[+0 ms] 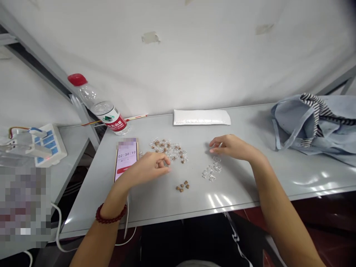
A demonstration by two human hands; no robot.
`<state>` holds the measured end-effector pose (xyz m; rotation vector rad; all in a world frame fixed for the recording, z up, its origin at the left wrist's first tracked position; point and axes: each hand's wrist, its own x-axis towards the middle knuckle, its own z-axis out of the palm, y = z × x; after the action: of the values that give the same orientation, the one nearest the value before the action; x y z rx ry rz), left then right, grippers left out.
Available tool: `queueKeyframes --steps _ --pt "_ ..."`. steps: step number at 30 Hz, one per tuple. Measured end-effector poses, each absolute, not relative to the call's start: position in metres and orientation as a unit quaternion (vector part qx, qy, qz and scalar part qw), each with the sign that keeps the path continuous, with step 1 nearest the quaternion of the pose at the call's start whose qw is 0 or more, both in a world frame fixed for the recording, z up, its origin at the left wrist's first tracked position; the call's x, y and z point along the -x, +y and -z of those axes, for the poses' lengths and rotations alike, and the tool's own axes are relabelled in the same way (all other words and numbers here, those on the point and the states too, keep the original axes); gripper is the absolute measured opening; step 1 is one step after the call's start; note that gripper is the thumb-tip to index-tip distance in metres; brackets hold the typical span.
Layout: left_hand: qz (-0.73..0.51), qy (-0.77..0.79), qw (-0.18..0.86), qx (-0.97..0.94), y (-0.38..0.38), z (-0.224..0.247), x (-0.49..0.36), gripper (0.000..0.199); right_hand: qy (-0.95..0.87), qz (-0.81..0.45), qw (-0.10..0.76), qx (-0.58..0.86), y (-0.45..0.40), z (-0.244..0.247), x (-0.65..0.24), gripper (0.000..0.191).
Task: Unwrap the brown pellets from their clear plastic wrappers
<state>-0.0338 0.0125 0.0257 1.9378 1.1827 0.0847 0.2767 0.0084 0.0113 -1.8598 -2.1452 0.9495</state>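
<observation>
My left hand point(151, 167) hovers at the near-left side of a pile of small brown pieces in clear plastic wrappers point(169, 148). Its fingers are loosely curled and the thumb stands apart, with nothing visible between them. My right hand point(228, 146) is just beyond a small heap of clear, crumpled wrappers point(211, 171). Thumb and fingers there are parted, and I see nothing held. Several bare brown pieces point(183, 186) lie together on the grey table point(167, 205), between the two hands and nearer to me.
A phone point(127, 155) showing a timer lies beside my left forearm. Behind it stands a red-capped plastic bottle point(111, 115). A white packet point(201, 117) rests by the wall, a blue cloth bag point(319, 122) at right. Left is a power strip point(50, 144); a white cable hangs near the front edge.
</observation>
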Motion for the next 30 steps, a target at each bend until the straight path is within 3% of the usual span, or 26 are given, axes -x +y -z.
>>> queueKeyframes --steps 6,21,30 --pt "0.065 0.388 0.460 -0.796 0.007 -0.018 0.024 0.020 -0.700 -0.359 0.054 0.615 0.006 -0.015 -0.288 0.026" --pt "0.006 0.339 0.437 -0.833 -0.002 0.000 0.009 0.012 -0.713 -0.411 0.058 0.565 0.006 -0.007 -0.287 0.015" --pt "0.007 0.315 0.450 -0.835 0.000 -0.001 0.011 0.019 -0.734 -0.331 0.045 0.592 0.002 -0.006 -0.273 0.017"
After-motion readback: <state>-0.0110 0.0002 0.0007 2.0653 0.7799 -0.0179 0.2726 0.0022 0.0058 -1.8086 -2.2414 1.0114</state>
